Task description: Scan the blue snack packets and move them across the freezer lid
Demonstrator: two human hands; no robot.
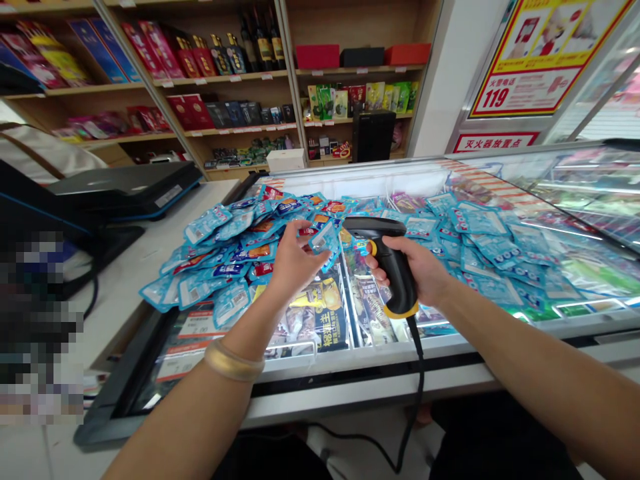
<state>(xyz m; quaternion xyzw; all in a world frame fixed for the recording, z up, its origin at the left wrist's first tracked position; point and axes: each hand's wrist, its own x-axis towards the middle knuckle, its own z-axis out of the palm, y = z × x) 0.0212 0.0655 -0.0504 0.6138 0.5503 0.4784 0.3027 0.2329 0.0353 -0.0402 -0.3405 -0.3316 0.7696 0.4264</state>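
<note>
A black barcode scanner with yellow trim (397, 277) is gripped by its handle in my right hand (425, 267). Its head points left, and a cable hangs from the grip's base. My left hand (295, 257), with a gold bangle on the wrist, holds a small blue snack packet (324, 241) between thumb and fingers, in front of the scanner's head. To the left, a heap of blue snack packets (230, 250) with red and orange pictures lies on the freezer's glass top. On the right is another pile of blue packets (493, 250), many printed side down.
Under the packets is a glass-topped chest freezer (400, 357) with goods inside. At left stand a black flat device (130, 187) and a counter (117, 267). Shelves (225, 80) with bottles and boxes line the back. The scanner cable (420, 387) loops below the freezer's front edge.
</note>
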